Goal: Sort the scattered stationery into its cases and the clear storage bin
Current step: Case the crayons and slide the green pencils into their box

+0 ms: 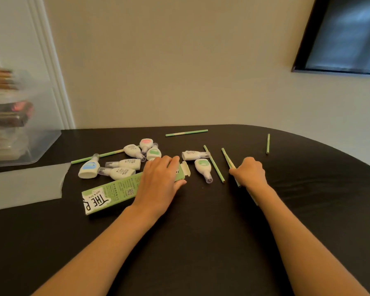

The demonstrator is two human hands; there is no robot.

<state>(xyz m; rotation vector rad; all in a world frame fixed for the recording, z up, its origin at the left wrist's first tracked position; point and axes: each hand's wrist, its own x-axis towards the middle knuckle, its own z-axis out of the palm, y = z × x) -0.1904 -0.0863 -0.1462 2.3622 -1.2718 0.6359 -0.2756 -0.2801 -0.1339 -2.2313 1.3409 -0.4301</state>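
On the dark, wood-grained oval table, the left hand lies palm down across the long green and white cardboard pencil case. Its fingers are nearly straight and press on the case near its open flap end, with the thumb at the near edge. The case lies flat and runs diagonally, its printed end at the near left and its open flap at the far right.

The right hand is curled into a fist around a small bundle of thin green pencils. The pencils stick out on the far side of the fist and also toward the near side under the wrist.

Just left of that hand, another thin green pencil lies loose on the table. Three more lie apart: one far off near the table's back edge, one at the far right, and one at the left, partly under the correction tapes.

A cluster of small white correction-tape dispensers with clear caps lies just beyond the case, some touching each other. Two more white dispensers lie between the two hands.

At the far left stands the clear plastic storage bin, already holding blurred items. A sheet of translucent plastic lies flat on the table near it.
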